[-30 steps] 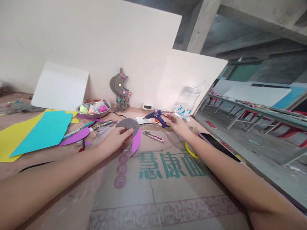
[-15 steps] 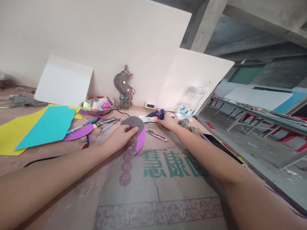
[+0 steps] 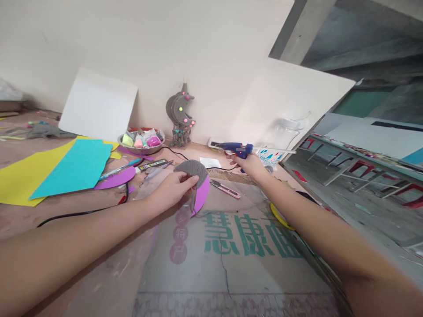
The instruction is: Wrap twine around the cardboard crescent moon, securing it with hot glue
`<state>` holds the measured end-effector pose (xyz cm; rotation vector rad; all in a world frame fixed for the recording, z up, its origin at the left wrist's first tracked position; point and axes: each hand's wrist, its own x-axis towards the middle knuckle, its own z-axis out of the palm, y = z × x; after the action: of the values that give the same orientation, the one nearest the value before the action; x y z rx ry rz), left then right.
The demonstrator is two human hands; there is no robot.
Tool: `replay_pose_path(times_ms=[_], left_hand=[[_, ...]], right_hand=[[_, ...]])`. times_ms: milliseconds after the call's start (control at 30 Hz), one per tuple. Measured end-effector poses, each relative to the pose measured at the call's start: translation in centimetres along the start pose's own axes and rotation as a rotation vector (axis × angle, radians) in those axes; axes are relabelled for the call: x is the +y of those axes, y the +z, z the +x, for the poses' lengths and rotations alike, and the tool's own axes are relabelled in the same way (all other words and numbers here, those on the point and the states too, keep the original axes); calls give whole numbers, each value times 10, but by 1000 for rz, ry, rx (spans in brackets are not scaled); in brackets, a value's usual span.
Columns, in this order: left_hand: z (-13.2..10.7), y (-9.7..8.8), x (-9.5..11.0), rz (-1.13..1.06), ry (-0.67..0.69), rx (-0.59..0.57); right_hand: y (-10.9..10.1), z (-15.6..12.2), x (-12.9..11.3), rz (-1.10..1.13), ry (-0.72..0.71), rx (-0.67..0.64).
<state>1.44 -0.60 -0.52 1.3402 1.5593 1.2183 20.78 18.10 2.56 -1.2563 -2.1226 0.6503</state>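
Observation:
My left hand (image 3: 174, 190) pinches a grey ridged half-round piece (image 3: 192, 169) that lies over a purple foam disc (image 3: 202, 199) on the table. My right hand (image 3: 248, 164) is closed round the grip of a blue hot glue gun (image 3: 235, 148) and holds it lifted above the table, its nozzle pointing left. A black cord (image 3: 175, 154) runs from the gun across the table. Pink snips (image 3: 225, 188) lie between my two hands.
Yellow (image 3: 20, 180) and teal (image 3: 76, 166) foam sheets lie at left beside pens (image 3: 119, 169) and a metal bowl of coloured bits (image 3: 141, 142). A grey moon ornament (image 3: 179, 115) leans on the wall. A clear jar (image 3: 281, 138) stands at right, near the table edge.
My right hand has reached the glue gun, closed on it and lifted it off the table. My left hand keeps holding the grey piece.

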Motion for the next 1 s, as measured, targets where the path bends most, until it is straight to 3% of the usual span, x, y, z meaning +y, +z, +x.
replay_pose_path(times_ms=[167, 300, 433, 533, 700, 867, 1000], left_hand=[[0, -2, 0, -6, 65, -28], [0, -3, 0, -1, 50, -23], [-1, -2, 1, -1, 21, -1], [-1, -3, 1, 39, 36, 39], [1, -6, -1, 92, 103, 45], [-1, -7, 2, 99, 78, 55], [-5, -6, 6, 99, 87, 58]], right_hand=[[-9, -52, -14, 233, -85, 20], [-11, -96, -24, 122, -83, -18], [-7, -122, -23, 93, -95, -70], [-3, -131, -19, 34, -103, -57], [2, -135, -20, 52, -195, -182], [6, -138, -23, 65, -161, -236], [9, -140, -29, 46, -134, -202]])
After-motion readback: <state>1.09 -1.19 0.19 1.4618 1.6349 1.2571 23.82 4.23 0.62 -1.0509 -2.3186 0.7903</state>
